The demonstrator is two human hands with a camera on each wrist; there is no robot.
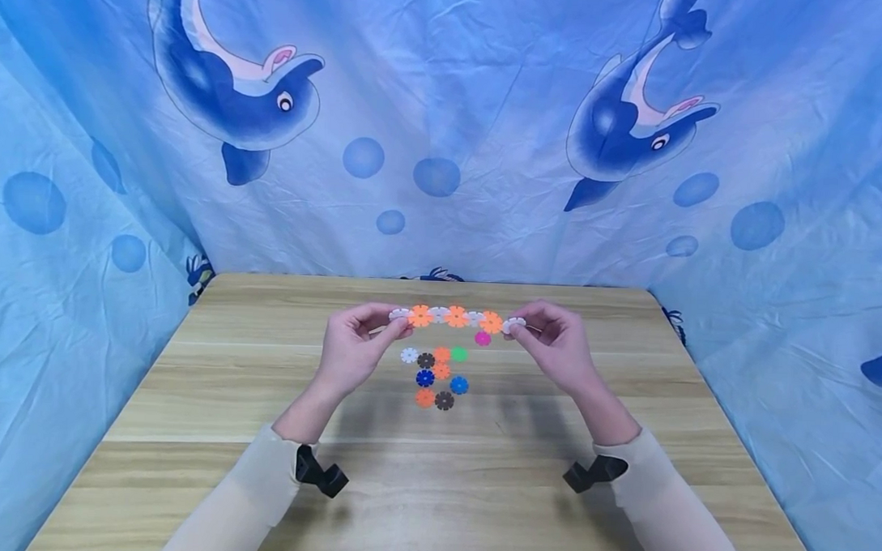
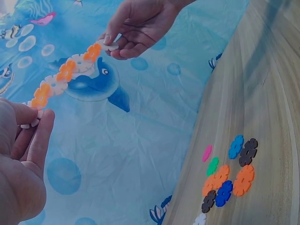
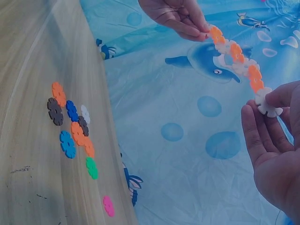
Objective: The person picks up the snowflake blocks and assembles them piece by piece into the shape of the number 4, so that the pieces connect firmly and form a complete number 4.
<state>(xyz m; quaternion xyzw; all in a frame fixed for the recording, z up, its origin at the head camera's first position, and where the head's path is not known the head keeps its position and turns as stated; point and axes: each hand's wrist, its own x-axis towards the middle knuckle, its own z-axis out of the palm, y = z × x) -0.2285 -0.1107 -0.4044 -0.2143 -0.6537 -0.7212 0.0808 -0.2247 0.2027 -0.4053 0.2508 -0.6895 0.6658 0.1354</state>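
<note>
A chain of interlocked snowflake discs (image 1: 456, 316), white and orange by turns, is stretched between my two hands above the table. My left hand (image 1: 357, 341) pinches the white disc at its left end between thumb and fingers. At the other end, my right hand (image 1: 555, 344) grips a white disc (image 3: 267, 102) the same way. The chain bows slightly and hangs in the air in both wrist views. Below it lie loose discs, among them a pink disc (image 1: 482, 338), a green disc (image 1: 458, 354), a light blue disc (image 1: 459, 385) and a white disc (image 1: 409, 355).
Other loose discs on the wooden table (image 1: 263, 366) include a dark blue disc (image 1: 425, 378), an orange disc (image 1: 425, 398) and a dark brown disc (image 1: 445, 400). A blue curtain (image 1: 477, 82) with printed dolphins surrounds the table's back and sides.
</note>
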